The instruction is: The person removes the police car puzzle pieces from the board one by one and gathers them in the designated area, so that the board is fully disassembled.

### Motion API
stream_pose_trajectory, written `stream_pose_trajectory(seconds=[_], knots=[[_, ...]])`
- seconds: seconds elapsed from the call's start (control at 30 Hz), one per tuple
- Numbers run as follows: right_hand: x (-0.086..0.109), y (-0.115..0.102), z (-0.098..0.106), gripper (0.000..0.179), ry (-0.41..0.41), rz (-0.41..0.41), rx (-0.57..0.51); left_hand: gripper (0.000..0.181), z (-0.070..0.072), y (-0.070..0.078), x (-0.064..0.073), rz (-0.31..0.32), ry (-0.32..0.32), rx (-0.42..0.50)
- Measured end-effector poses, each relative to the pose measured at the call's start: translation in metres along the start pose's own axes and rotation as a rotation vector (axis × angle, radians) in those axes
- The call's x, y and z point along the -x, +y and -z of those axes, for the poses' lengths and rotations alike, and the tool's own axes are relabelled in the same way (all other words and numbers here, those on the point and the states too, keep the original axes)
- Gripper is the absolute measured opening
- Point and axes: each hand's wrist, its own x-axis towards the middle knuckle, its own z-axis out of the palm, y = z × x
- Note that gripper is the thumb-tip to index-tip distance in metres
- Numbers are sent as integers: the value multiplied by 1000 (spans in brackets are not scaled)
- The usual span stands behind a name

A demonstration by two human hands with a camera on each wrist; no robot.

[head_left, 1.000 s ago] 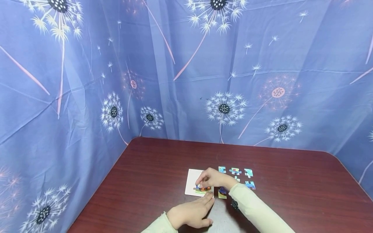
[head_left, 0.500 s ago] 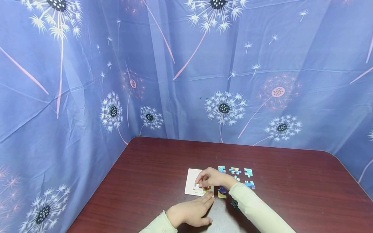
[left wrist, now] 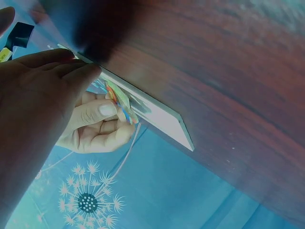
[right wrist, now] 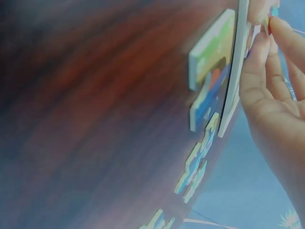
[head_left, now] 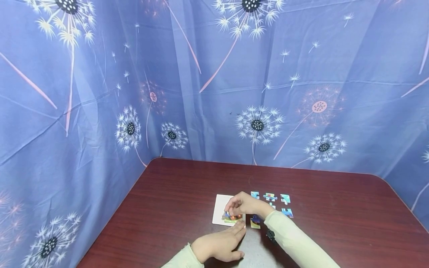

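Observation:
A white puzzle board (head_left: 219, 208) lies on the table in front of the hands. My right hand (head_left: 246, 204) is over its right part, pinching a colourful jigsaw piece (left wrist: 125, 102) between thumb and fingers. In the left wrist view that piece is tilted against the board's face; whether its lower edge touches cannot be told. Bright picture parts (head_left: 236, 217) show below the right fingertips, partly hidden by them. My left hand (head_left: 221, 243) rests with fairly straight fingers at the board's near right edge. The right wrist view shows the right hand (right wrist: 276, 90) beside the board's edge.
Several loose jigsaw pieces lie right of the board, among them a yellow and blue piece (head_left: 255, 222), a blue piece (head_left: 287, 212) and a red-centred piece (head_left: 270, 196). The dark red table (head_left: 174, 208) meets a blue dandelion-print curtain (head_left: 214, 123) behind and at the left.
Both hands stay in nearly the same place. The piece at the right fingertips has changed its tilt slightly: pale with glare half a second ago, it shows its colours now.

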Motion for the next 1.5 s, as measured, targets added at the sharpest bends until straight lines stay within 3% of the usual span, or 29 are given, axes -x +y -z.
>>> stream_pose_trajectory(seconds=[0.17,0.37,0.77,1.17,1.5], knots=[[3,-3,5,17,17,-20,-21,66,0,0,-1,-6,4,3],[13,-11,19,21,85,-80,39,66,0,1,-1,3,2,-2],[54,-2,45,18,104,-107,44,66,-1,2,-3,7,-5,4],[101,2,60,20,72,-110,9,66,0,2,-1,18,-25,26],[119,11,58,22,18,-86,-26,66,0,3,0,19,-30,48]])
